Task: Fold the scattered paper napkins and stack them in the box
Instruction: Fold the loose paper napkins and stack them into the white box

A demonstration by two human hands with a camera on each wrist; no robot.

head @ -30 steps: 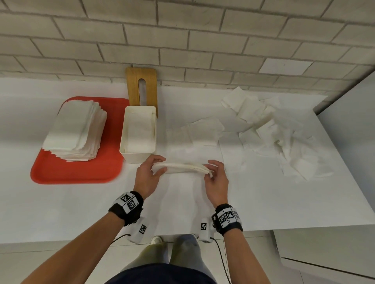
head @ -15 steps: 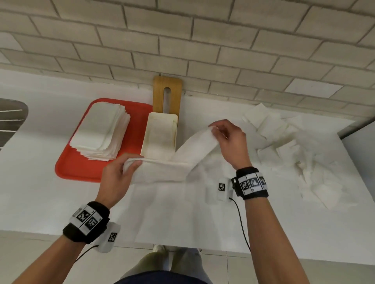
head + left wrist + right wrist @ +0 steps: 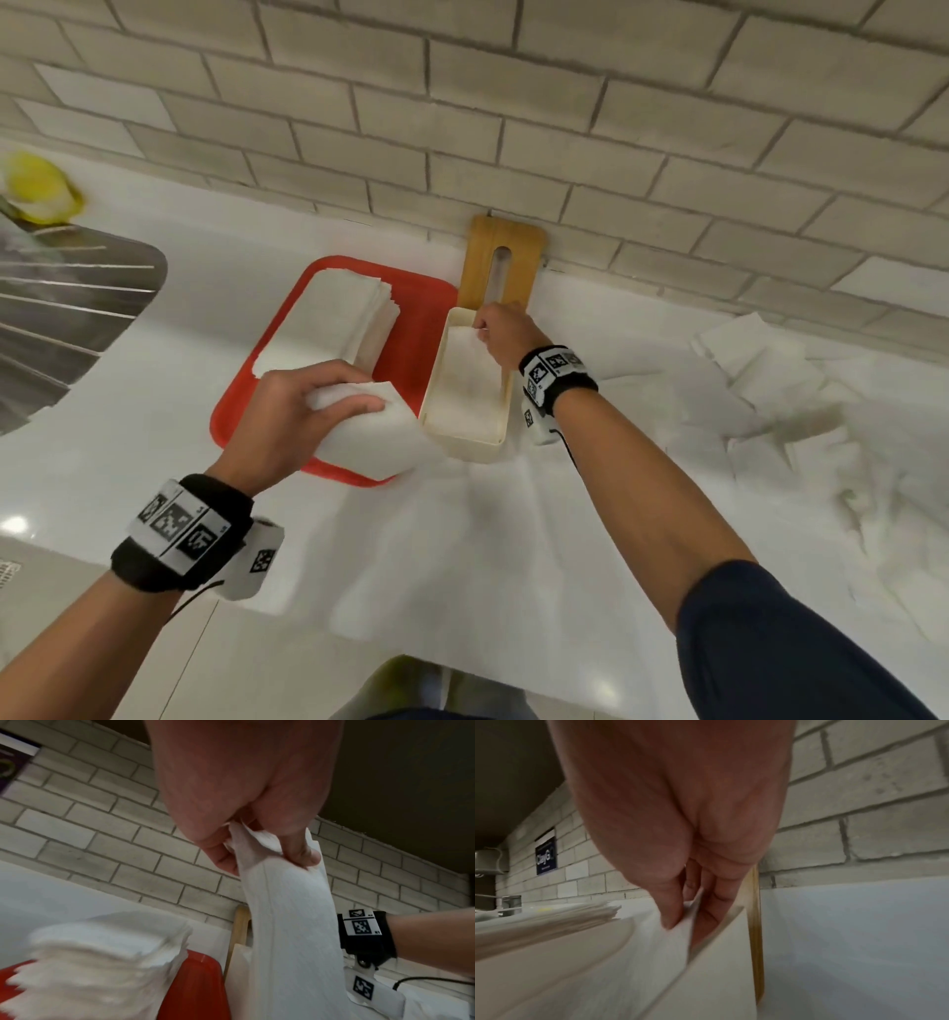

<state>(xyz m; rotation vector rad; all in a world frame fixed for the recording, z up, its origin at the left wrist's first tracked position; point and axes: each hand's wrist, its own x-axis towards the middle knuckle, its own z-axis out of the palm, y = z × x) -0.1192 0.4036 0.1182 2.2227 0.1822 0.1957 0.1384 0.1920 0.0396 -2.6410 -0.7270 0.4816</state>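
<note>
1 folded napkin [image 3: 380, 437] stretched across frame centre, its far end lowered into the cream box [image 3: 464, 395]. Left hand [image 3: 287, 416] pinched the near end; right hand [image 3: 506, 329] pinched the far end. Beside the box, 1 napkin stack [image 3: 328, 318] sat on the red tray [image 3: 416, 329] on the counter [image 3: 154, 411].

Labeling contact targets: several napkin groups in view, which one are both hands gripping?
The folded napkin stretched between the left hand and the right hand at the box. The tray stack and the scattered pile lie untouched.
</note>
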